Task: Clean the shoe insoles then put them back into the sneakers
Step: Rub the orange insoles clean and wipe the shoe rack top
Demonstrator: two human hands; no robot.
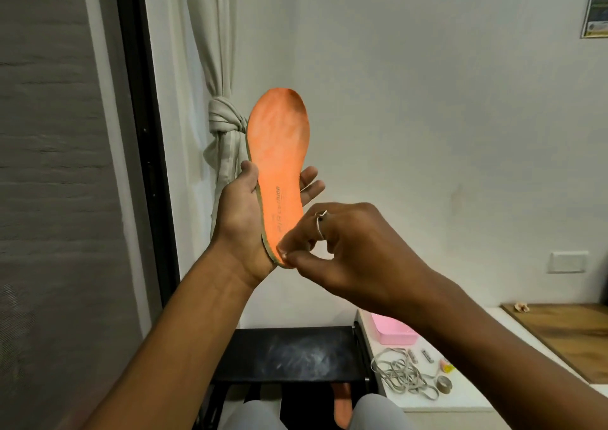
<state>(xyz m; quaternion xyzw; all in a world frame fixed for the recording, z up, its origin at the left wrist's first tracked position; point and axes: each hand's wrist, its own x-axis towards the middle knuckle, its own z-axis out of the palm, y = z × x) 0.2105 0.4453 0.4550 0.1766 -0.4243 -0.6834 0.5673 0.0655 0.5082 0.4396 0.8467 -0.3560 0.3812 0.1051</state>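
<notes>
Brace the long orange foam insole [279, 153], upright in mid-air before the white wall [427, 100], in the left hand [240, 209], grip curled round its edges, and pick gently with the right hand [355, 242], grip pinching the heel rim; grey grime [294, 107] darkest at toe, faint lettering [278, 205] mid-sole.

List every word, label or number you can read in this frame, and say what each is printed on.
Orange insole: a line of dark print runs lengthwise along its lower half, turned sideways and too blurred to read.
Poster at the top right edge: cut off and too small to read.
Small grey pieces on the white ledge: any markings are too small to read.
No other text is visible.
</notes>
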